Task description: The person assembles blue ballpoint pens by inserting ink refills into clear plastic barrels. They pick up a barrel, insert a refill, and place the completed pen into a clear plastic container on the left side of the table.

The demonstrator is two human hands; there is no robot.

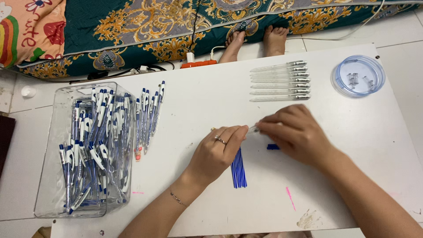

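My left hand [218, 152] and my right hand [296, 132] meet over the white table [211, 101], both pinching a thin clear pen part [253, 129] between them. A bundle of blue ink refills [239, 169] lies just under my left hand. A small blue cap [272, 146] rests by my right hand. Beyond my hands, several clear pen barrels [282, 82] lie side by side in a row.
A clear plastic bin [50, 176] full of blue-and-white pens stands at the left, with a few assembled pens [149, 115] lying beside it. A round clear lid [358, 76] holding small springs sits at the far right. Someone's bare feet [253, 40] and a patterned mattress lie beyond the table.
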